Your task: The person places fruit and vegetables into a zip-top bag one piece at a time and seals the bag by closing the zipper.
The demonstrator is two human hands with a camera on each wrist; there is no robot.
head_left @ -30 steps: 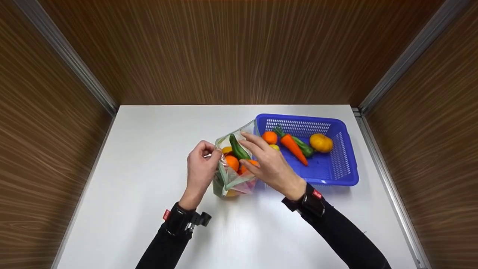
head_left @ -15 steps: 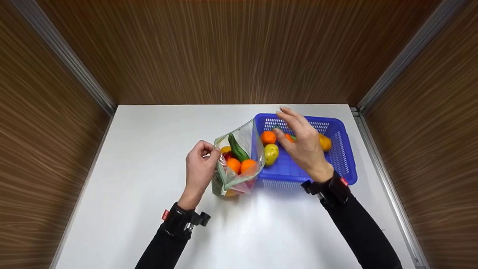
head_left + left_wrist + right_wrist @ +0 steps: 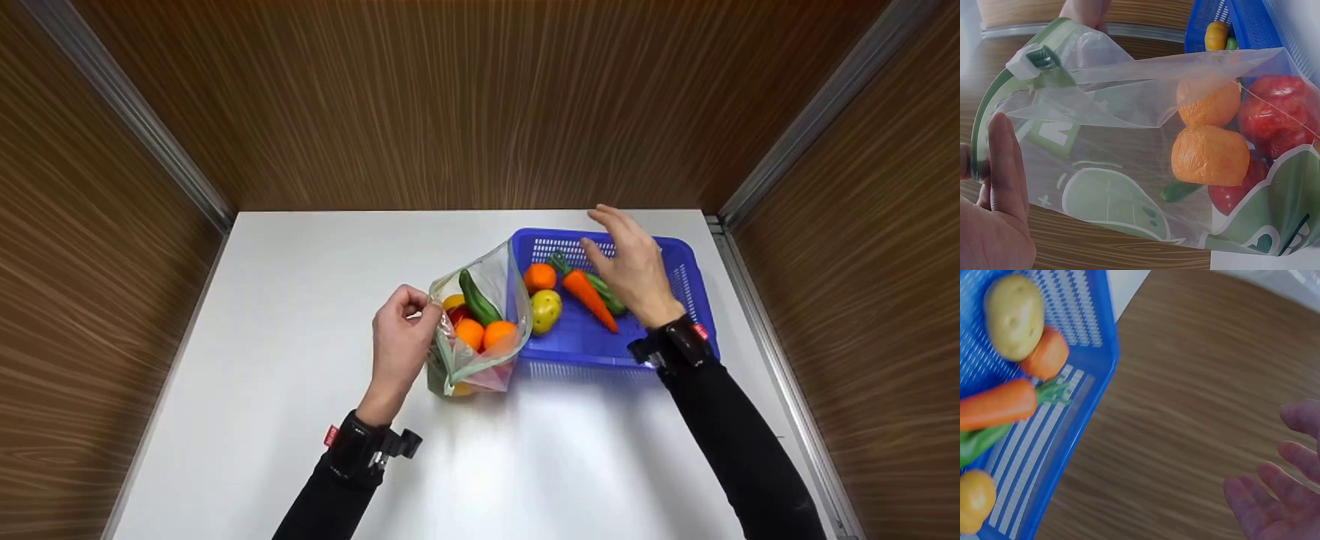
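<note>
My left hand [image 3: 401, 337] pinches the left rim of a clear zip bag [image 3: 480, 330] and holds its mouth open. Inside the bag [image 3: 1129, 169] lie oranges [image 3: 1210, 154], a red fruit [image 3: 1278, 115] and a green cucumber [image 3: 477, 297]. My right hand [image 3: 634, 266] hovers open above the blue basket [image 3: 675, 247], fingers spread, holding nothing. The basket [image 3: 1050, 455] holds a carrot [image 3: 587, 294], a potato [image 3: 545, 308], an orange [image 3: 538, 277] and a green vegetable [image 3: 609, 296]. A yellow fruit [image 3: 976, 499] lies under my right hand, hidden in the head view.
The bag and basket stand on a white table [image 3: 300, 300]. Wood-grain walls [image 3: 480, 105] with metal corner strips close in the back and both sides.
My right hand left the bag's mouth and moved right and away, over the basket's far right part. The carrot is uncovered again. My left hand kept its pinch on the bag.
</note>
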